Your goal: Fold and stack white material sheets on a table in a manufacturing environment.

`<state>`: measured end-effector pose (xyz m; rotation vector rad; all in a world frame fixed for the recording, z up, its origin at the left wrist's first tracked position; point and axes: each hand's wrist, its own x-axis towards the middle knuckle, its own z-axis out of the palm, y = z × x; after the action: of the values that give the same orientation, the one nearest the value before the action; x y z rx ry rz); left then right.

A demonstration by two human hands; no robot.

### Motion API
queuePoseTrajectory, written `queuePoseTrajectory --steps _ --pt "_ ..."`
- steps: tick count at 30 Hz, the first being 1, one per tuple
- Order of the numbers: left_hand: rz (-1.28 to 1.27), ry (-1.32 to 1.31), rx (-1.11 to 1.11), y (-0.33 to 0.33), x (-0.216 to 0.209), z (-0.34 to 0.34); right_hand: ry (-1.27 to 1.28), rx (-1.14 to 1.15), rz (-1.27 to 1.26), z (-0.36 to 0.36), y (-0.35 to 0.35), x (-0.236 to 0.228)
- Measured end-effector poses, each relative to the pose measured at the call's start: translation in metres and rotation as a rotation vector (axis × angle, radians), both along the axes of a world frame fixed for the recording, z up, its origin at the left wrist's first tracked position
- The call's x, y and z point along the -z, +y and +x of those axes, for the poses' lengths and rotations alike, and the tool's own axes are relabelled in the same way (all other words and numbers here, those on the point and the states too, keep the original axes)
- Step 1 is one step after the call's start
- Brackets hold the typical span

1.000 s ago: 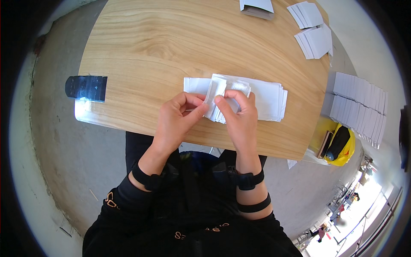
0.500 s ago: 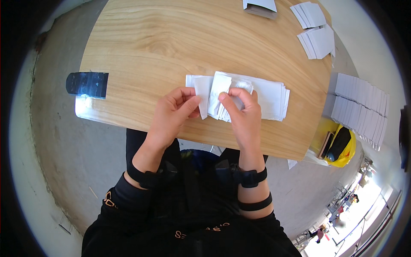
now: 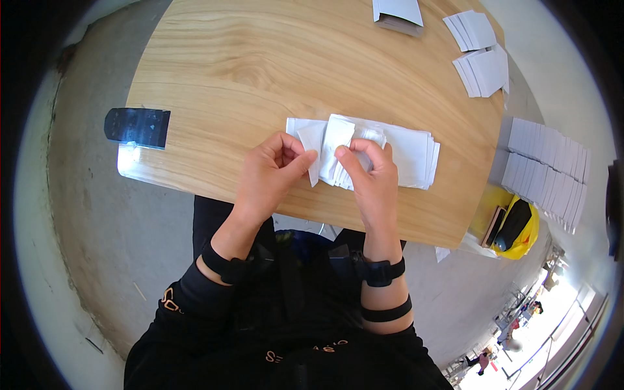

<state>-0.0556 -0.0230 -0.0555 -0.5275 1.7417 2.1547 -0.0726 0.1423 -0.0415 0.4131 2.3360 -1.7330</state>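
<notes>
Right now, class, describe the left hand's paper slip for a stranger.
On the wood-grain table, find the white paper pile. Over its left part, the left hand pinches a white slip, tapering toward the person, unlike the layered bundle in the right hand.

Near the table's (image 3: 227, 78) closer edge, folded papers (image 3: 337, 138) lie on sheets (image 3: 413, 164), a paper strip (image 3: 313, 146) just to their left. A flat piece (image 3: 146, 128) overlaps the left edge. I see a box (image 3: 398, 13) behind, paper stacks (image 3: 478, 31) right of it; past the right edge, paper rows (image 3: 545, 170), a bag (image 3: 532, 240) before them.
</notes>
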Motion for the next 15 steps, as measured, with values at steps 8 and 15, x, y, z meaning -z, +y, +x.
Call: queuePoseTrajectory --steps 8,15 --pt "-0.344 0.129 0.004 0.005 -0.009 -0.002 0.040 -0.005 -0.011 0.001 0.001 0.003" --pt "-0.569 0.351 -0.026 -0.001 -0.002 0.002 0.044 -0.029 -0.077 0.002 0.006 0.007"
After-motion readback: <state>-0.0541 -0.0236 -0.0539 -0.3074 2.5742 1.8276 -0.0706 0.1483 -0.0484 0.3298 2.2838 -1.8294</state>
